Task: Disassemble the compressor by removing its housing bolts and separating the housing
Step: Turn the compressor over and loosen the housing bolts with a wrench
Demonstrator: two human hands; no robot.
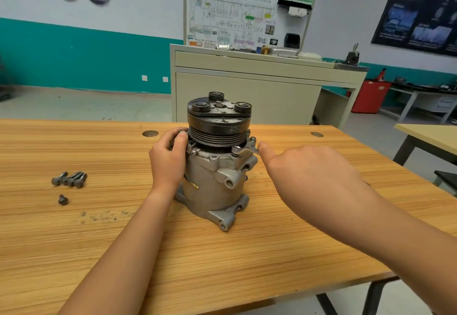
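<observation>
One compressor [215, 178] stands upright at mid-table [272, 253], pulley [218, 133] up, between the two hands. The left hand [169, 160] grips its left flank at the pulley's lower edge, fingers curled round the housing rim. The right hand [309, 173] sits just to its right, thumb straight and meeting the handle of a wrench [244, 150] laid at the top flange; fingers hidden, grip cannot be told. Loose bolts [69, 180] lie well left.

Only "HV" reads clearly, on the wiring board [247, 12].
</observation>
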